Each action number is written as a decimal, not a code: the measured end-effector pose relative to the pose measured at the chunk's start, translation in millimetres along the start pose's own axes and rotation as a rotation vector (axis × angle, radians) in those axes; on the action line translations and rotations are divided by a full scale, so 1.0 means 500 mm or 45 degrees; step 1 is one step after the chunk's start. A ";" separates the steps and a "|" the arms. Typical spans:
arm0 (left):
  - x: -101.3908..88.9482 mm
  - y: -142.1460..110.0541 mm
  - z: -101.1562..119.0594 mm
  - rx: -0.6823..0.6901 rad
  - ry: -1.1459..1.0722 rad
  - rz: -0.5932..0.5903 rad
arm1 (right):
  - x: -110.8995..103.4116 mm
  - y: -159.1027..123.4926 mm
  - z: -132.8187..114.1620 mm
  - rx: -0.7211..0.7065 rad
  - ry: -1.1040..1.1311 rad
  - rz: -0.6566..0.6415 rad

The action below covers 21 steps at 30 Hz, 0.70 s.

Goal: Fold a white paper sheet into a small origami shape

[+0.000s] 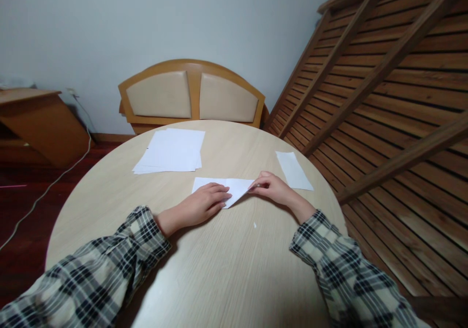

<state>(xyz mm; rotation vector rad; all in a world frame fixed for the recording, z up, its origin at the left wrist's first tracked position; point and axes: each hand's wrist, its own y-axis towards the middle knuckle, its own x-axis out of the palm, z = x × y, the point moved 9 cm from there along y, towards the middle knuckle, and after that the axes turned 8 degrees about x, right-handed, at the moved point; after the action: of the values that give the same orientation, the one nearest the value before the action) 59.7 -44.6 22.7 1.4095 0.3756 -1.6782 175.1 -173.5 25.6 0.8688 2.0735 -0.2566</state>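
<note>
A white sheet of paper (237, 187) lies near the middle of the round table, its right part folded up along a slanting edge. Flat on the paper's left part rests my left hand (208, 200), fingers stretched out and pointing right. My right hand (267, 186) pinches the raised right corner between thumb and fingers. Part of the sheet is hidden under the left hand. Both sleeves are black-and-white plaid.
A stack of white paper (171, 150) sits at the table's back left. One narrow white strip of paper (294, 170) lies near the right edge. A tiny white scrap (255, 225) is below the hands. Behind the round table (234, 269) stands a padded headboard (195, 91); wooden slats (383, 99) lean at right.
</note>
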 end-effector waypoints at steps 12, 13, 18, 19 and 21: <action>0.011 -0.009 -0.031 -0.124 -0.112 0.088 | 0.013 0.032 0.018 0.142 -0.138 0.244; 0.009 -0.011 -0.032 -0.135 -0.118 0.098 | 0.015 0.034 0.018 0.152 -0.169 0.262; 0.001 -0.010 -0.028 -0.144 -0.116 0.123 | 0.024 0.041 0.013 0.176 -0.300 0.328; 0.000 -0.009 -0.026 -0.132 -0.109 0.125 | 0.026 0.042 0.012 0.176 -0.320 0.332; -0.003 -0.008 -0.019 -0.100 -0.084 0.132 | 0.030 0.042 0.011 0.179 -0.353 0.337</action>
<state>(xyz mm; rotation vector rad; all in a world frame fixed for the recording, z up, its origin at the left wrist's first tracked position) 62.6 -35.1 20.0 1.2913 0.3228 -1.6040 186.8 -153.2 13.2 1.1143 1.6801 -0.3608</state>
